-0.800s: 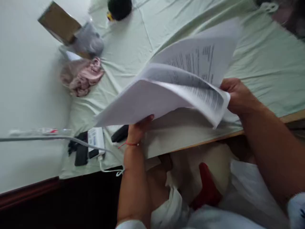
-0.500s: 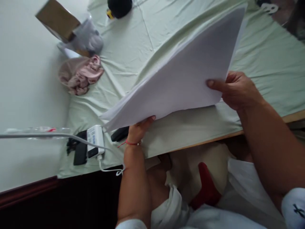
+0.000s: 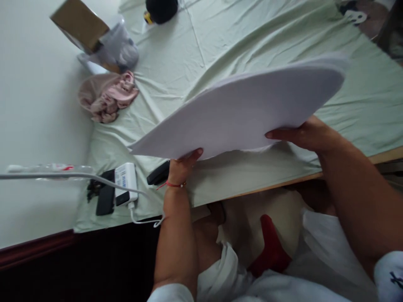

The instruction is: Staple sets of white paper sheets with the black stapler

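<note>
Head view: the person is holding a stack of white paper [image 3: 239, 113] with 2 hands, lifted clear above a bed covered in a pale green sheet [image 3: 252, 37]. The stack is lying nearly flat, bowing slightly, with its blank face toward the camera and its far right corner blurred.

The left hand [image 3: 179, 167] is gripping the lower left edge from beneath; its fingers [image 3: 193, 154] are curling up against the near edge, with the rest hidden under the sheets, so the stack is resting over them. A thin red band is circling that wrist.

The right hand [image 3: 302, 136] is gripping the lower right edge. Its thumb is lying along the top face of the paper, pointing left, and its other fingers are hidden below, so the stack is being pinched between thumb and fingers.

To the left on the bed are lying a pink cloth [image 3: 107, 96], a white charger block [image 3: 125, 182] with a cable, and a black device [image 3: 105, 197]. A cardboard box [image 3: 80, 23] is sitting at the upper left, and a dark round object [image 3: 161, 9] at the top.
</note>
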`<state>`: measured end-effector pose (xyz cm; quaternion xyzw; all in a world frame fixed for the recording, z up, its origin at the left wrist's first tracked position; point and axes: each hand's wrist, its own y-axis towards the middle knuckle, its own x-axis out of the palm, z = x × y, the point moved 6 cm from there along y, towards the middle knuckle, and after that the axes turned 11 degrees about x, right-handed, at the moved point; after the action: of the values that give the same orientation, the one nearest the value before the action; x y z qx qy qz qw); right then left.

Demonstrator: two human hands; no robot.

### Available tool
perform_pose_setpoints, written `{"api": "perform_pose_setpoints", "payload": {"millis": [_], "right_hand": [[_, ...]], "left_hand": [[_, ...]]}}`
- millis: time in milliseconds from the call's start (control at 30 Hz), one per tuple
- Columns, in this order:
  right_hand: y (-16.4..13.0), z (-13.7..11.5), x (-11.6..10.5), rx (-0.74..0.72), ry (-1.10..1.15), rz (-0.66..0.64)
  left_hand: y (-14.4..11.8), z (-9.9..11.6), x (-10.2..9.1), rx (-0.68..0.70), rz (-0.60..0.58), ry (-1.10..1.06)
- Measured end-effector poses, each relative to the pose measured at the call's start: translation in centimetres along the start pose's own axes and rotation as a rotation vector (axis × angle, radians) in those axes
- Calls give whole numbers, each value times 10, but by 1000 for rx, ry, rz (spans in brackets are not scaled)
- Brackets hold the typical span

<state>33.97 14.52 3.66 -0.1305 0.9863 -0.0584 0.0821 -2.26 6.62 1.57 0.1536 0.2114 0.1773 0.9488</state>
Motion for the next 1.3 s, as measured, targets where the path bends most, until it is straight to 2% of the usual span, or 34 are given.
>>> {"api": "perform_pose_setpoints", "payload": {"millis": [167,267,400,500,600,667,733,867,933,1067,1300], "right_hand": [[1,9,-5,51,-132,32],[2,10,-6,43,-168,43],[3,8,2,65,-169,-15],[1,-2,8,-8,-150,-31],[-1,-9,14,-58,-79,-51],[1,-4,11,42,16,29],[2,1,4,140,158,139],[4,3,-3,174,352,244],[5,3,-5,161,357,254],[5,4,-8,135,317,283],[3,0,-5,169,315,303]], "left_hand": [[-2,6,3,-35,-61,23],[-3,1,0,-35,-82,40],[-2,-8,1,-31,-90,51],[-2,-7,7,-94,-72,-63],[-7,2,14,-246,-68,-280],[-11,9,19,-354,-99,-389],[-15,17,24,-432,-180,-453],[-20,19,33,-540,-377,-451],[-20,16,31,-576,-360,-386],[-19,16,25,-582,-232,-316],[-22,28,33,-547,-344,-454]]}}
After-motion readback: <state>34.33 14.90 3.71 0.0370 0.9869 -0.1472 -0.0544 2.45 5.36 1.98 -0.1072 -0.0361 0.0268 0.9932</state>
